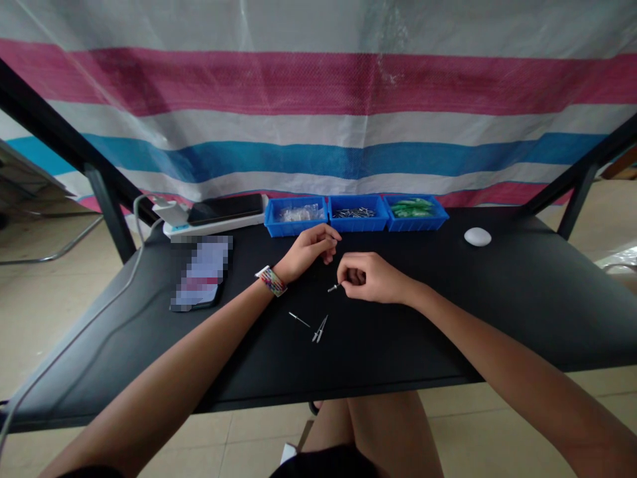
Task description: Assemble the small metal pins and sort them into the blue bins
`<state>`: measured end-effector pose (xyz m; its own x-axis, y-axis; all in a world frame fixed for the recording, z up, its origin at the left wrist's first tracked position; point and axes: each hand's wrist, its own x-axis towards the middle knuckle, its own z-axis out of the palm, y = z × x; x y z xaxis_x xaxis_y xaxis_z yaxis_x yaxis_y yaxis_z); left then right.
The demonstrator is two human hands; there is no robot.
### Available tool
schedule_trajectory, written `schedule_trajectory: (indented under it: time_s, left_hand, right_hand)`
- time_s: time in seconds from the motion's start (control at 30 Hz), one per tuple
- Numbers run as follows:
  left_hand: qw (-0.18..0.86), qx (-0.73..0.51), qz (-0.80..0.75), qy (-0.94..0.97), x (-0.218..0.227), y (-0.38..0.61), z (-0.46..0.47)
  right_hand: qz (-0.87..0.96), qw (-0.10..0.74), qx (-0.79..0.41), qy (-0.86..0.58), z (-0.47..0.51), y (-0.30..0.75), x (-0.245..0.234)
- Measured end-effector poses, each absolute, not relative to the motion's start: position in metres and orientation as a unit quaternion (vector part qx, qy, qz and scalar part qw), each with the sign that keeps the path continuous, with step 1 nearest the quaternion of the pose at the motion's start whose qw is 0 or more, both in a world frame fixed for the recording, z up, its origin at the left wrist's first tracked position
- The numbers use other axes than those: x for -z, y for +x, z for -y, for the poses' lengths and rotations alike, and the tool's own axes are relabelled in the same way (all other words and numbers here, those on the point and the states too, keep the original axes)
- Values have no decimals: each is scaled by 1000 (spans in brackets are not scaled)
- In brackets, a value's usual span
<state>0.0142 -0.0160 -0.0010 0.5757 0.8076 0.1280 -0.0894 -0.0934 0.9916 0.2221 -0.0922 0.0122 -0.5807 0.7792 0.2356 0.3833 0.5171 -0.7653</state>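
My right hand [374,277] is closed in a pinch over the middle of the table. A small metal blind rivet [333,288] sticks out to the left from its fingertips. My left hand [309,251], with a woven band on the wrist, hovers just in front of the blue bins. Its fingers are curled, with thumb and index close together; whatever may lie between them is too small to make out. Nearer to me on the black table [259,378] lie a single rivet [299,320] and a pair of rivets [320,329] side by side.
Along the back stand a blue bin of clear plastic bits [297,228], a blue bin of rivets [359,224] and a blue bin of green packets [415,224]. Left are a power strip [219,228], a dark phone [226,208] and a lit phone [203,272]. A white mouse [478,237] sits right.
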Motion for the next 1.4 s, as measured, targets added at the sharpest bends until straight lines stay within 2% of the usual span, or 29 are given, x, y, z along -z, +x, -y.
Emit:
schedule_trajectory:
  time_s: [0.17, 0.3, 0.73, 0.87, 1.07, 1.4]
  left_hand:
    - [600, -331, -290, 668, 0, 13, 16]
    - [593, -321, -301, 675, 1, 14, 15]
    - [584, -334, -295, 678, -2, 13, 16]
    - [590, -343, -288, 671, -3, 12, 16]
    - [585, -342, -288, 676, 0, 13, 16]
    - [607, -327, -289, 664, 0, 12, 16]
  right_hand:
    - [715, 422, -354, -431, 74, 229, 1]
    - [667, 469, -373, -442, 64, 233, 6]
    - [597, 500, -455, -432, 60, 233, 8]
    - [600, 485, -468, -432, 60, 234, 8]
    - [611, 470, -470, -431, 62, 233, 6]
    - [605, 502, -445, -429, 65, 231, 3]
